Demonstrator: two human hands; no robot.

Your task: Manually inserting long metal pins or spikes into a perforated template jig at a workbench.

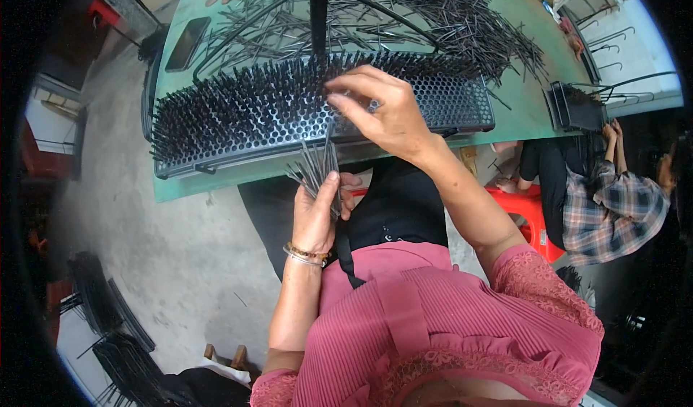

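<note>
A long black perforated tray (462,107) lies on the green table (534,96), its left and middle holes filled with upright dark thin rods. My left hand (317,208) grips a fanned bundle of dark rods (317,165) just below the tray's front edge. Over the middle of the tray, my right hand (382,111) pinches a single thin rod (333,129) between thumb and fingers, pointing down toward the bundle. The tray's right end shows bare holes.
A large loose heap of rods (447,10) covers the table behind the tray, with a black stand post (318,13) and a dark phone (187,44). A person in a plaid shirt (613,205) sits at right by a red stool (530,212). Black wire racks (108,320) lie on the floor at lower left.
</note>
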